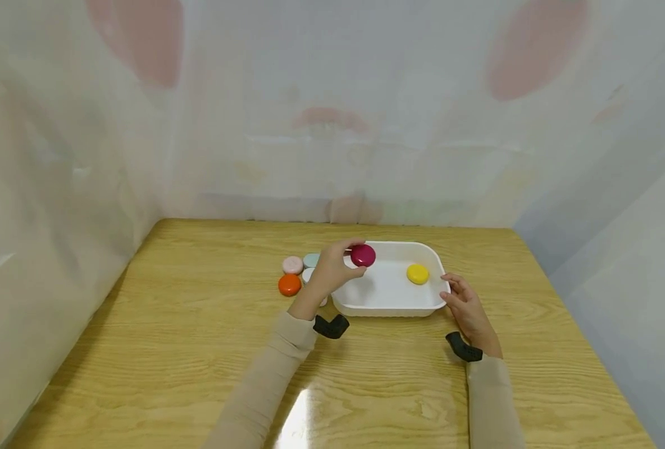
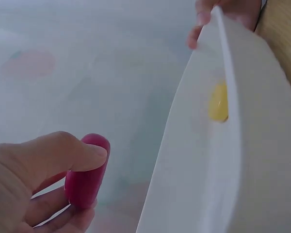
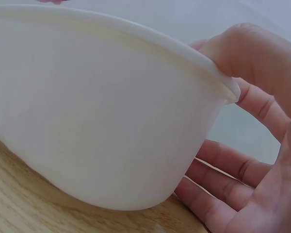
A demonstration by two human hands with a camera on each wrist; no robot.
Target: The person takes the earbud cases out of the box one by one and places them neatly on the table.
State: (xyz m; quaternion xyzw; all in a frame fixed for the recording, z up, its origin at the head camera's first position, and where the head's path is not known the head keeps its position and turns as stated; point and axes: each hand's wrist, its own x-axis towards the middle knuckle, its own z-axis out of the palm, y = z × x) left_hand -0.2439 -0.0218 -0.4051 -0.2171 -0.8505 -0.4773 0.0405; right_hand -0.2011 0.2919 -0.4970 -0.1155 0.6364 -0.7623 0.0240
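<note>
Between thumb and fingers, my left hand (image 1: 332, 269) pinches a round, glossy magenta disc (image 1: 363, 255) above the left part of a white plastic tub (image 1: 388, 312). The left wrist view shows this magenta disc (image 2: 87, 172) edge-on, apart from the tub wall. A yellow disc (image 1: 418, 274) lies on the tub's floor toward the right. My right hand (image 1: 470, 312) holds the tub's right end, thumb over the rim (image 3: 223, 80) and other fingers along the outer wall.
Left of the tub, an orange disc (image 1: 290, 285), a pale pink disc (image 1: 292, 265) and a pale green disc (image 1: 311, 260) lie on the wooden table (image 1: 198, 349). White pieces beside them are partly hidden by my left hand. A pale curtain (image 1: 332, 168) hangs behind the table.
</note>
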